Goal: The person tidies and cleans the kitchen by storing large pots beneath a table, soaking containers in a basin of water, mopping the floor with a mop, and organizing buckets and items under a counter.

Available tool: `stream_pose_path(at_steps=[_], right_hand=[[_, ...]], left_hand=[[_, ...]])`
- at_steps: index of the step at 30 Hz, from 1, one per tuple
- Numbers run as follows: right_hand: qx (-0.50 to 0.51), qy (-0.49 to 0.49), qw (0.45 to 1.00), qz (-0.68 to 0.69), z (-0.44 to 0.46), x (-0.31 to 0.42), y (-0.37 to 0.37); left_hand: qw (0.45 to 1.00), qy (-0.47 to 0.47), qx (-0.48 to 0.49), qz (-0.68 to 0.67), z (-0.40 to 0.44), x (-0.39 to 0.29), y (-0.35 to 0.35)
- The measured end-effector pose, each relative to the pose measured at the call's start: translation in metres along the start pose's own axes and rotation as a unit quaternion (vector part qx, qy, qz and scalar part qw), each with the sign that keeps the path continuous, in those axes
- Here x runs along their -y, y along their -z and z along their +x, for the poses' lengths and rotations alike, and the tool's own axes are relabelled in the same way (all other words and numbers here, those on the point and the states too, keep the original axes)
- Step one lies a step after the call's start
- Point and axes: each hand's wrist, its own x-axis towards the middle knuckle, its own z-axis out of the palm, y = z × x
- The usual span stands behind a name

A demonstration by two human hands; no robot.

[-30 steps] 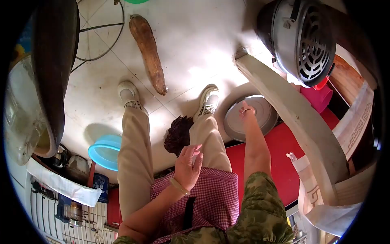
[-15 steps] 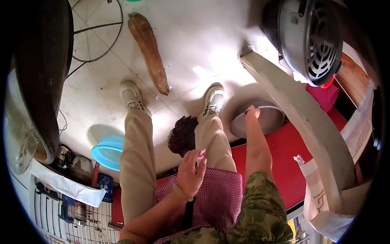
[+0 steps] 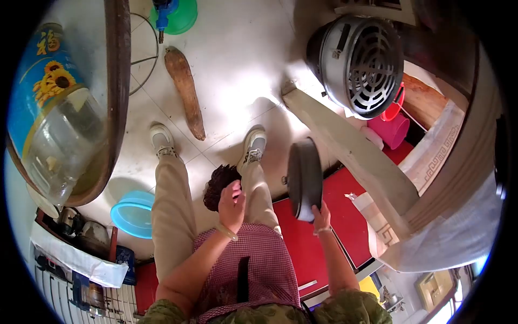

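Saw right hand [image 3: 322, 219] grip round dark-grey metal pan [image 3: 305, 175], likely rigid, best held by edge; left hand [image 3: 232, 208] hung half-open, empty.

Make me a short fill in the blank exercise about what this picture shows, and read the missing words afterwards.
The round metal pan or lid is in the ____ hand.
The left hand holds ____.
The basin beside the left leg is light ____.
Both shoes are on the tiled ____.

Missing words: right; nothing; blue; floor.
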Motion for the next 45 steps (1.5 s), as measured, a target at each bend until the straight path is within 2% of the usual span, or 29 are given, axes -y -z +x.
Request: stream_pose_path(at_steps=[1,4,7,9,10,11,12,13,16,17,24,31,45], right_hand=[[0.016,0.012,1.0,-0.002,-0.018,0.034,-0.001],[0.022,0.01,1.0,-0.004,-0.061,0.142,-0.004],[-0.018,0.012,0.996,0.091,-0.068,0.171,-0.002],[-0.015,0.027,0.948,0.316,-0.055,0.2,-0.015],[-0.013,0.033,0.906,0.423,-0.048,0.212,-0.024],[-0.054,-0.002,0.886,0.461,-0.04,0.215,-0.032],[-0.077,-0.051,0.854,0.512,-0.036,0.234,-0.043],[-0.087,-0.058,0.831,0.546,-0.025,0.244,-0.051],[-0.101,-0.046,0.769,0.629,0.002,0.251,-0.067],[-0.096,-0.038,0.757,0.646,0.012,0.261,-0.069],[-0.021,0.059,0.706,0.705,0.109,0.319,-0.044],[0.001,-0.002,0.694,0.72,0.207,0.35,0.007],[0.019,-0.032,0.686,0.727,0.237,0.342,-0.002]], left_hand=[[0.998,0.06,0.012,0.003,0.002,-0.002,0.004],[0.989,0.061,-0.091,0.095,0.011,0.033,0.003],[0.973,0.166,-0.139,0.078,0.021,0.037,0.007],[0.957,0.228,-0.162,0.08,0.027,0.044,0.009],[0.952,0.256,-0.14,-0.089,0.028,0.02,0.016],[0.919,0.278,-0.114,-0.254,0.031,-0.004,0.025],[0.859,0.29,-0.084,-0.413,0.033,-0.022,0.03],[0.814,0.268,-0.031,-0.513,0.04,0.011,0.03],[0.878,0.222,-0.012,-0.423,0.041,-0.002,0.028],[0.908,0.173,0.005,-0.381,0.042,-0.014,0.026],[0.925,0.202,0.058,-0.315,0.043,-0.024,0.014],[0.932,0.2,0.072,-0.295,0.034,-0.027,-0.007],[0.933,0.188,0.104,-0.288,0.031,-0.025,-0.022]])
